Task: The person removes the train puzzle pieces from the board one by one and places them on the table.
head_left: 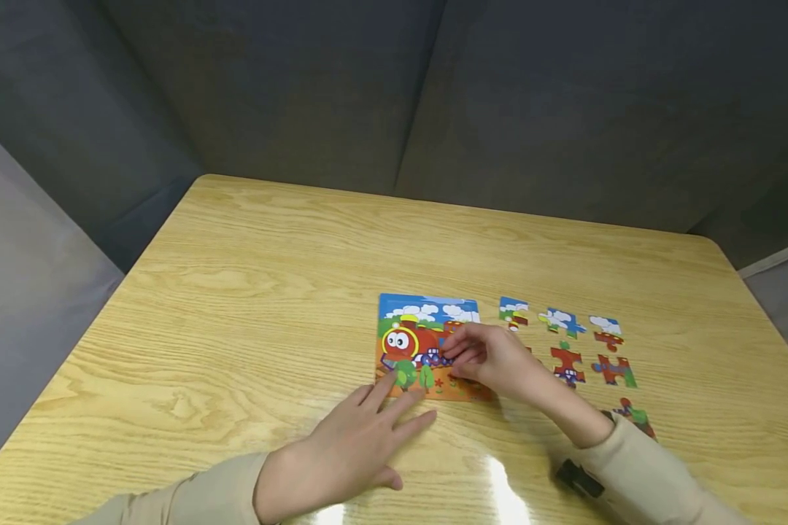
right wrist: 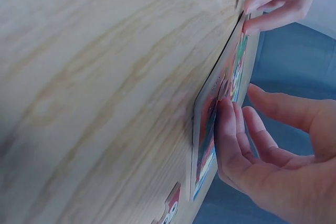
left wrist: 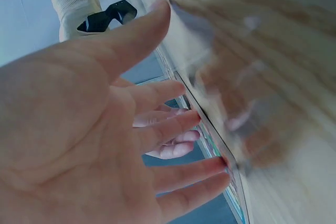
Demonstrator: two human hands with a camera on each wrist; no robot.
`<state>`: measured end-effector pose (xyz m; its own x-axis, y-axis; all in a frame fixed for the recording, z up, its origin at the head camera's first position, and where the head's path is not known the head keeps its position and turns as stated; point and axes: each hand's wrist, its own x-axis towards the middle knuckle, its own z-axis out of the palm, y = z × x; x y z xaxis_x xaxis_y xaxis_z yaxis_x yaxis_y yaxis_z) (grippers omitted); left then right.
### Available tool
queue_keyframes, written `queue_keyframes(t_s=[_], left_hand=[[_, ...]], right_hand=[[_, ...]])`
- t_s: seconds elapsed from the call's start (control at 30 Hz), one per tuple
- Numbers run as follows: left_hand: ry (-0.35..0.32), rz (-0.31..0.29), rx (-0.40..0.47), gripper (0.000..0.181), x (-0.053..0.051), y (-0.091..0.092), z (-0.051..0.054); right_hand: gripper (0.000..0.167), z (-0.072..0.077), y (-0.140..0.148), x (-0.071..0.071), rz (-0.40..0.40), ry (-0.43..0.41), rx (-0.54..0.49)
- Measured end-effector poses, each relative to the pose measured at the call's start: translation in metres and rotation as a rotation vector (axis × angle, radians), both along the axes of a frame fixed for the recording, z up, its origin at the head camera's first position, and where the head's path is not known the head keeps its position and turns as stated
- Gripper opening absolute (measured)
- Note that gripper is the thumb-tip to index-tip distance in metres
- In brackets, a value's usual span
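Note:
A square puzzle board (head_left: 394, 310) with a picture of a red train lies flat on the table in the head view. My left hand (head_left: 344, 452) has its fingers spread and nearly straight, with fingertips resting at the board's near-left edge. In the left wrist view its palm (left wrist: 79, 145) holds nothing. My right hand (head_left: 499, 361) is over the right part of the board. In the right wrist view, its fingertips (right wrist: 226, 106) touch the board's surface and its thumb stands apart from them. No piece shows between them; what lies under the fingertips is hidden.
Loose puzzle pieces lie in rows right of the board, among them a cloud piece (head_left: 561, 321), a red piece (head_left: 567, 363) and a corner piece (head_left: 514, 310). My right forearm partly covers others. A dark cloth (head_left: 302, 95) hangs behind the wooden table (head_left: 236, 292).

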<state>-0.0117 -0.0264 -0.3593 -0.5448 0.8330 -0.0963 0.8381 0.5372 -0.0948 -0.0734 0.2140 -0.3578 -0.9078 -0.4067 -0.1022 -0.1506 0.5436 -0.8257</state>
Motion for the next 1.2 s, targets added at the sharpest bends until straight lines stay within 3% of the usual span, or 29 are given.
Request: queue_keyframes(t_s=[0.23, 0.57, 0.7, 1.2], left_hand=[[0.001, -0.011, 0.003, 0.081, 0.0018, -0.0005, 0.0004], [-0.006, -0.009, -0.055, 0.081, 0.0021, 0.0023, 0.0001], [0.000, -0.014, -0.059, 0.081, 0.0018, 0.0025, -0.0002], [0.018, -0.002, -0.075, 0.079, 0.0028, 0.0031, 0.0005]], right_hand=[[0.023, 0.0003, -0.0031, -0.0020, -0.005, -0.012, 0.014], [0.021, -0.0009, -0.0079, -0.0043, -0.009, -0.001, 0.089], [0.021, -0.0012, -0.0100, -0.0042, -0.026, 0.032, 0.120], [0.020, 0.0027, -0.0094, -0.0094, -0.058, -0.053, 0.021]])
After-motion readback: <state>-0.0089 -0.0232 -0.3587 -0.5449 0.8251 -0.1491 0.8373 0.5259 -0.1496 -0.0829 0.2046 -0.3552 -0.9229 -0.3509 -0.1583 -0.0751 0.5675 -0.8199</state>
